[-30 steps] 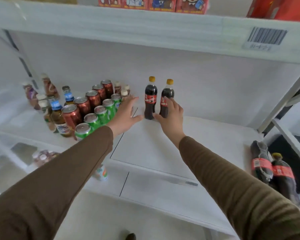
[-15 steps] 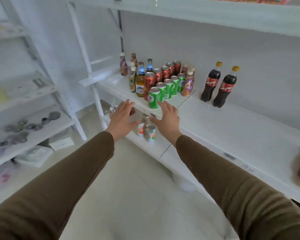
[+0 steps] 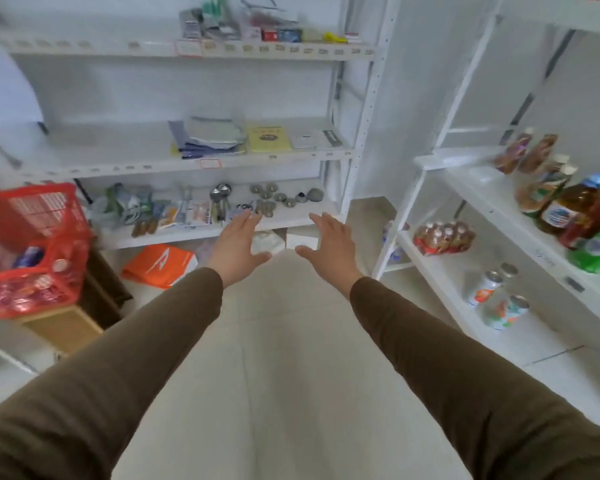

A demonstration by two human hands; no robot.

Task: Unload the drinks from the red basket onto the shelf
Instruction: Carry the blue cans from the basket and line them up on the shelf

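The red basket (image 3: 54,244) stands at the left on a cardboard box (image 3: 63,329), with several drinks inside, among them a blue can (image 3: 30,254). The white drinks shelf (image 3: 492,192) runs along the right edge and carries bottles and cans, such as an amber bottle (image 3: 565,209) and a green can (image 3: 594,249). My left hand (image 3: 238,245) and my right hand (image 3: 328,245) are stretched out over the floor between basket and shelf. Both have spread, straight fingers and hold nothing.
A white rack (image 3: 194,161) ahead holds papers, spoons and small metal items. An orange bag (image 3: 161,265) lies on the floor beneath it. A lower right shelf carries a shrink-wrapped bottle pack (image 3: 442,237) and white cans (image 3: 499,303). Pale floor (image 3: 284,358) lies under my arms.
My view has swung left, away from the drinks shelf toward the basket. Both hands have left the cola bottles on the shelf and now hang empty over the floor.
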